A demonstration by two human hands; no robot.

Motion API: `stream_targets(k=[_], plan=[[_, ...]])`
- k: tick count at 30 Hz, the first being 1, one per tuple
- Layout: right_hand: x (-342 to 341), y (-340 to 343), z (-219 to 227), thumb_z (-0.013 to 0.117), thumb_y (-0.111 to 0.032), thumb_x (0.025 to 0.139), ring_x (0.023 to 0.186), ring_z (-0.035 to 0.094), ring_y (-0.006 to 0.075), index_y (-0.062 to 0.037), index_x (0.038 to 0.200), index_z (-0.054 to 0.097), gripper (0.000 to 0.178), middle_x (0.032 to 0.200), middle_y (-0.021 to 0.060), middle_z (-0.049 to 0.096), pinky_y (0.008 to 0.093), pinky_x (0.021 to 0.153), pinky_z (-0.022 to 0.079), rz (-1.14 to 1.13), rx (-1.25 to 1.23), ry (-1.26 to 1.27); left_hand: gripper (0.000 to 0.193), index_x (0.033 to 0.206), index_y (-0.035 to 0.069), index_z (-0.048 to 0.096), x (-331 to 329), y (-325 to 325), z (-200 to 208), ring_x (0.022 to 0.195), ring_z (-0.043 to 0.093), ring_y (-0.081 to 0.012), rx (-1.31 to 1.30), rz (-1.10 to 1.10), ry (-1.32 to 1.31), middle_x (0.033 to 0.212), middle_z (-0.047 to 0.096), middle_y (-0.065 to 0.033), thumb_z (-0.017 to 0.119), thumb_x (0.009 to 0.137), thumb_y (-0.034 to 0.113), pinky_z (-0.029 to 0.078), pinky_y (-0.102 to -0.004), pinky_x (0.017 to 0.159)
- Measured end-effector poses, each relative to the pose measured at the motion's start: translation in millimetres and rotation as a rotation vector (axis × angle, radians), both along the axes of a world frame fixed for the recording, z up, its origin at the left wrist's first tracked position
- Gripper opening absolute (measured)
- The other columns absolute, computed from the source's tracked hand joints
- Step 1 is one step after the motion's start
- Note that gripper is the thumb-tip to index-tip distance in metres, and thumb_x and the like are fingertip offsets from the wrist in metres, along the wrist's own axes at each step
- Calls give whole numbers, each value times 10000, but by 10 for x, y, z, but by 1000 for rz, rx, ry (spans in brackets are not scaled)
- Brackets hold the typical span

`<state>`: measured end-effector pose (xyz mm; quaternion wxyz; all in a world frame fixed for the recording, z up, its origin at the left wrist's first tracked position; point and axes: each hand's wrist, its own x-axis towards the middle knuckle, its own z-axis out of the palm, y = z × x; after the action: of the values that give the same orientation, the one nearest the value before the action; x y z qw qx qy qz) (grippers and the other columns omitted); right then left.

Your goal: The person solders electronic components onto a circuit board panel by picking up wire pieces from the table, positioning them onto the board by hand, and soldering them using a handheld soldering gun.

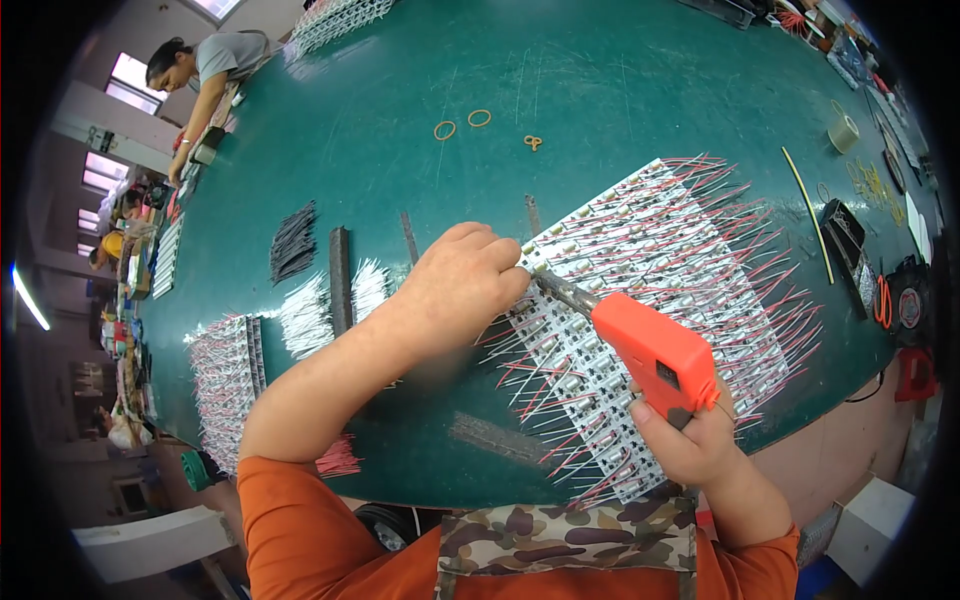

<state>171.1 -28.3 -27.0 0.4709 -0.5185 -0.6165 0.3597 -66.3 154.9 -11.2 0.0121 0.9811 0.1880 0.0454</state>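
Note:
My right hand (690, 440) grips a red-orange soldering gun (655, 345), its dark metal barrel pointing up and left. The barrel's tip reaches the upper left part of a white circuit board panel (640, 225). Rows of small components cover the panel, and many red and white wires (790, 300) stick out along its right and lower left sides. My left hand (465, 285) is closed at the panel's left edge, close to the tip. Its fingertips are turned away, so whatever they pinch is hidden.
Left on the green table (560, 90) lie black wires (293, 243), white wires (305, 315), a dark bar (341, 280) and stacked wired boards (225, 380). Rubber bands (445, 131) lie farther back. A solder spool (843, 133) stands right. Another person (215, 70) leans over the far left edge.

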Motion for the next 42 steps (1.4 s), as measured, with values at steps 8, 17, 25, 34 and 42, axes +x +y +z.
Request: stream_targets(k=[8,17,25,34,42], plan=[[-20,-5,4,687,-72,798,700,622,243,-2,1164,583,387,876,104,627,342,649,492,-9,-78,62,144,877,46,655,-7,8,13,899,615,-295,10,-4,11,840,595,-88,599,749,82,475,-423,900],[-16,10,57,685,-77,799,705,624,258,-4,1155,589,376,898,116,631,350,654,495,-1,-68,21,136,863,45,652,5,10,12,867,605,-290,16,-13,-4,826,587,-89,599,743,81,480,-410,843],[39,-64,-4,699,-36,782,711,622,232,16,1135,596,371,905,107,634,320,640,488,-20,-85,108,126,842,41,645,7,8,25,857,603,-284,2,-13,-18,815,580,-85,597,731,80,482,-413,828],[30,-71,26,704,-44,784,710,621,227,22,1137,603,373,921,113,631,321,633,484,-55,-8,60,124,842,42,647,-2,2,7,860,604,-283,17,-13,-3,818,581,-84,594,735,77,483,-414,839],[49,-102,-17,693,-45,788,707,621,228,15,1144,604,372,934,111,631,323,640,487,-59,40,92,141,871,46,645,-12,-27,-33,884,612,-283,44,14,-63,843,590,-81,597,741,77,478,-414,867]])
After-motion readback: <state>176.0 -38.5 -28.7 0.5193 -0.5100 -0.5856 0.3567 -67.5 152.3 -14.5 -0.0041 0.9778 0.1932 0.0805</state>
